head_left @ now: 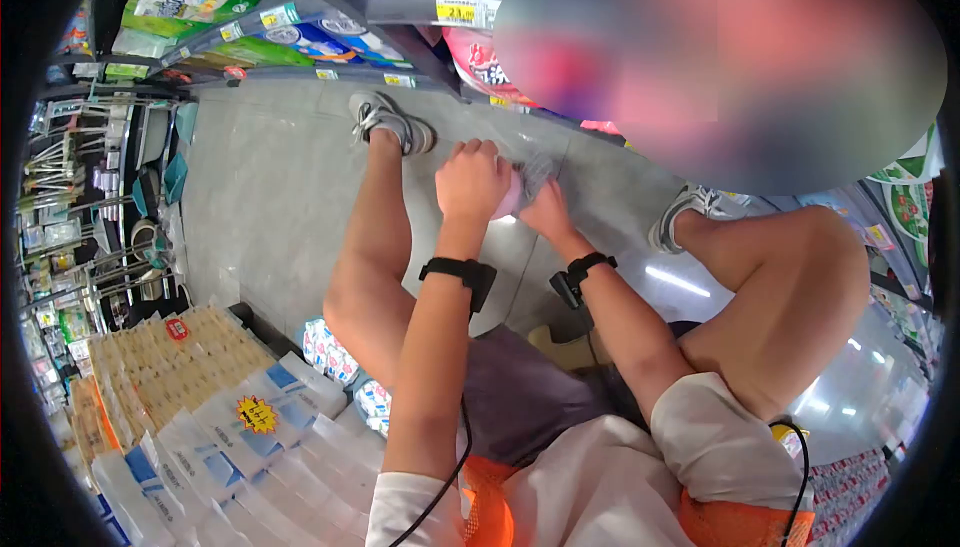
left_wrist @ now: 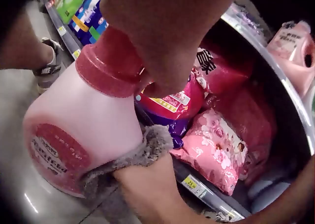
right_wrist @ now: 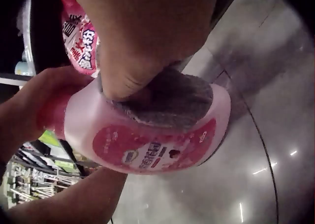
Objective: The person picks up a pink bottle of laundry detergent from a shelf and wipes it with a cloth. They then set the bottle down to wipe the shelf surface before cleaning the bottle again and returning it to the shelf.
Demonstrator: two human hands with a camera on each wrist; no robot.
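Note:
A pale pink detergent bottle (left_wrist: pixel 81 118) with a red label and darker cap (left_wrist: pixel 106 69) is held tilted between the person's knees, above the floor. The left hand (head_left: pixel 472 182) grips it by the cap end, as the right wrist view also shows. In the right hand (head_left: pixel 547 212) is a grey cloth (right_wrist: pixel 172 103), which lies against the bottle's side just above the label. The right fingertips are partly hidden in the cloth folds.
A low shelf beside the bottle holds pink floral packs (left_wrist: pixel 216 150) and a red-purple bag (left_wrist: pixel 172 103). Stacked packages (head_left: pixel 180 367) stand at the left, near hanging goods (head_left: pixel 70 197). Grey tiled floor (head_left: pixel 270 187) lies below. A blurred area covers the upper right.

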